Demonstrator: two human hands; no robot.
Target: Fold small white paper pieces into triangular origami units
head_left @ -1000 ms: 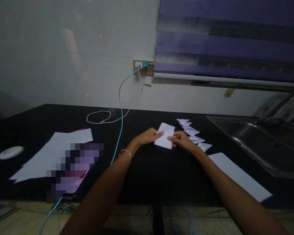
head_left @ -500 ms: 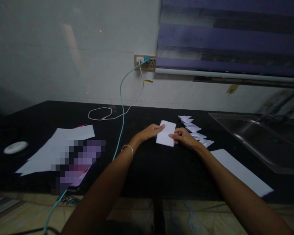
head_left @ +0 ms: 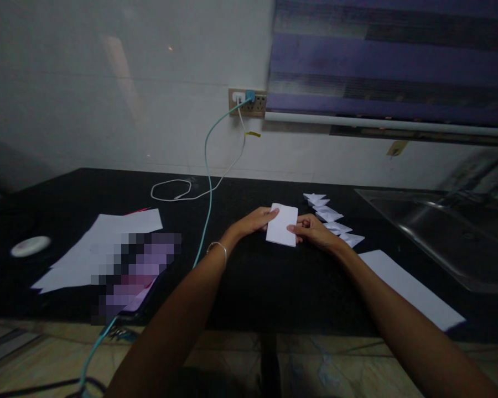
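Observation:
A small folded sheet of white paper (head_left: 282,225) is held between my two hands above the black countertop (head_left: 274,293). My left hand (head_left: 257,219) pinches its upper left side, thumb on top. On the right edge, my right hand (head_left: 311,230) grips it with the thumb across the face and the fingers curled behind. The fingers under the paper are hidden. Just beyond my right hand, several folded paper boats (head_left: 330,214) stand in a slanting row.
White sheets (head_left: 410,287) lie by my right forearm, and loose paper (head_left: 87,249) is at the left beside a blurred purple device (head_left: 145,276). A white oval object (head_left: 30,246) sits far left. A teal cable (head_left: 208,210) crosses the counter. At right is a metal sink (head_left: 448,237).
The view has shifted slightly. The folded paper, showing a crease across its middle before, now looks flatter and smoother; both hands keep their hold on it.

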